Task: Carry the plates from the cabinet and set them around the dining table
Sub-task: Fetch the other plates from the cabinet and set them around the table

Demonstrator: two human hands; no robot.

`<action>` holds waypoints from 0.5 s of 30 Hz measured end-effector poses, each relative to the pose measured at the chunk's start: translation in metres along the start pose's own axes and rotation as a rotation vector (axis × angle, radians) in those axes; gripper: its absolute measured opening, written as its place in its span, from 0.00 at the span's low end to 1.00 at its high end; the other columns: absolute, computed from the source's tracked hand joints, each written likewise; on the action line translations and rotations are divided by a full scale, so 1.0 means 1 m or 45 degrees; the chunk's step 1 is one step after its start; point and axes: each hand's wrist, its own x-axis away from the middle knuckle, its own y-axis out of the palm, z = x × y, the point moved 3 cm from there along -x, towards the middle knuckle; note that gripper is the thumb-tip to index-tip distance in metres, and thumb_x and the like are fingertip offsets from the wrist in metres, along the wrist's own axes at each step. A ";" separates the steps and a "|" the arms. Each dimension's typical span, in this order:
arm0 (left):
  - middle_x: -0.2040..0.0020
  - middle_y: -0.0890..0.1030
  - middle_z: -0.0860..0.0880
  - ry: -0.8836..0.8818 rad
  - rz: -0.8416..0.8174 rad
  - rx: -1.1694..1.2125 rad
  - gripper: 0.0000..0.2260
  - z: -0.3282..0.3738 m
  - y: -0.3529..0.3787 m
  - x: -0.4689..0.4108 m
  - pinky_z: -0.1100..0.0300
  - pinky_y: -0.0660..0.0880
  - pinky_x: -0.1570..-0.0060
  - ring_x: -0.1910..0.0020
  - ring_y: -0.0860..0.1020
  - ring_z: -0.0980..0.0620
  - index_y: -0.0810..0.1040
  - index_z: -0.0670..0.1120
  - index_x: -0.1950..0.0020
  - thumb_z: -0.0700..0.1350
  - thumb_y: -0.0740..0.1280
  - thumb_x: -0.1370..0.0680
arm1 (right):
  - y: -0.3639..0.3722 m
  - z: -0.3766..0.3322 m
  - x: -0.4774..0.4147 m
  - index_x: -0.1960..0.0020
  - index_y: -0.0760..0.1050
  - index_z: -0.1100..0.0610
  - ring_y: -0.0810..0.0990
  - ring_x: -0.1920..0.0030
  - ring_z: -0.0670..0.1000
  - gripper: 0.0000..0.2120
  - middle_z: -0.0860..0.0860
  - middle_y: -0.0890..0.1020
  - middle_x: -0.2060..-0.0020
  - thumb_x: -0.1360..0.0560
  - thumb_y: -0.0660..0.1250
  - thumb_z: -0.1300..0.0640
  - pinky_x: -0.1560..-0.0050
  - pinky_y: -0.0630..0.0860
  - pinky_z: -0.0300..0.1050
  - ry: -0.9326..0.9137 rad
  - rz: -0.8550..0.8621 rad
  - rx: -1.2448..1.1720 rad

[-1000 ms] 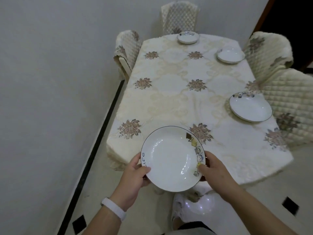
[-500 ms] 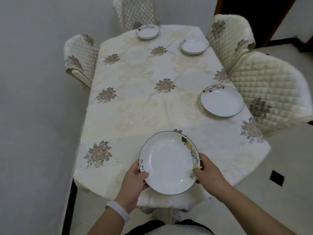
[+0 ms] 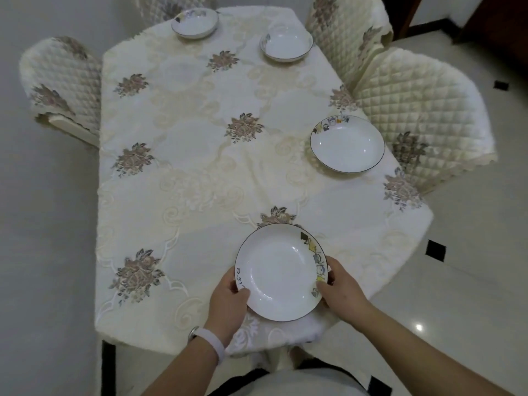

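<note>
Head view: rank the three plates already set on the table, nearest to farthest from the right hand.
From the right hand, which grips the held plate together with the left hand:
1. Plate at the right edge, beside the near right chair.
2. Plate farther up the right side, by the far right chair.
3. Plate at the far end, left of centre.

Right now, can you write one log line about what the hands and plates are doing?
step: placing plate | left hand + right hand: gripping plate rims over near table edge | set: three plates | left chair: no plate
</note>
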 end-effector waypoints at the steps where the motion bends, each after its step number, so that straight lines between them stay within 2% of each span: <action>1: 0.54 0.85 0.55 0.001 0.006 0.001 0.27 -0.002 0.000 -0.001 0.53 0.78 0.47 0.50 0.82 0.52 0.79 0.59 0.45 0.28 0.62 0.28 | 0.002 0.000 -0.001 0.32 0.67 0.43 0.79 0.46 0.47 0.26 0.44 0.80 0.45 0.27 0.63 0.60 0.45 0.75 0.46 0.002 0.006 0.006; 4: 0.56 0.85 0.52 -0.011 0.024 0.019 0.25 -0.007 -0.002 -0.004 0.54 0.79 0.49 0.53 0.82 0.51 0.79 0.56 0.45 0.28 0.63 0.28 | 0.007 0.001 -0.004 0.32 0.67 0.44 0.79 0.46 0.48 0.25 0.44 0.80 0.45 0.27 0.63 0.61 0.46 0.74 0.45 0.019 0.040 -0.011; 8: 0.57 0.85 0.50 -0.014 0.018 0.004 0.23 -0.007 -0.005 -0.008 0.56 0.78 0.53 0.57 0.82 0.51 0.77 0.58 0.51 0.28 0.65 0.27 | 0.010 0.000 -0.005 0.32 0.67 0.45 0.78 0.48 0.49 0.25 0.45 0.80 0.46 0.27 0.62 0.61 0.49 0.73 0.44 0.034 0.063 0.005; 11: 0.59 0.84 0.50 0.000 -0.017 -0.070 0.19 -0.004 -0.011 -0.007 0.53 0.78 0.55 0.59 0.81 0.50 0.77 0.60 0.52 0.32 0.65 0.26 | 0.007 -0.002 -0.004 0.33 0.67 0.46 0.79 0.51 0.51 0.22 0.46 0.80 0.51 0.26 0.62 0.58 0.51 0.74 0.46 0.039 0.060 0.101; 13: 0.60 0.83 0.51 0.089 -0.026 -0.192 0.17 0.000 -0.021 -0.004 0.57 0.76 0.57 0.61 0.80 0.51 0.77 0.59 0.52 0.35 0.66 0.25 | 0.005 -0.005 0.000 0.36 0.69 0.49 0.79 0.54 0.51 0.18 0.47 0.79 0.55 0.25 0.63 0.57 0.52 0.76 0.47 0.039 0.085 0.170; 15: 0.58 0.82 0.52 0.192 -0.033 -0.306 0.13 0.009 -0.032 0.000 0.64 0.73 0.61 0.62 0.79 0.54 0.77 0.57 0.50 0.37 0.66 0.25 | 0.001 -0.013 0.004 0.37 0.69 0.51 0.79 0.54 0.51 0.17 0.48 0.78 0.53 0.25 0.63 0.56 0.52 0.76 0.48 0.010 0.141 0.239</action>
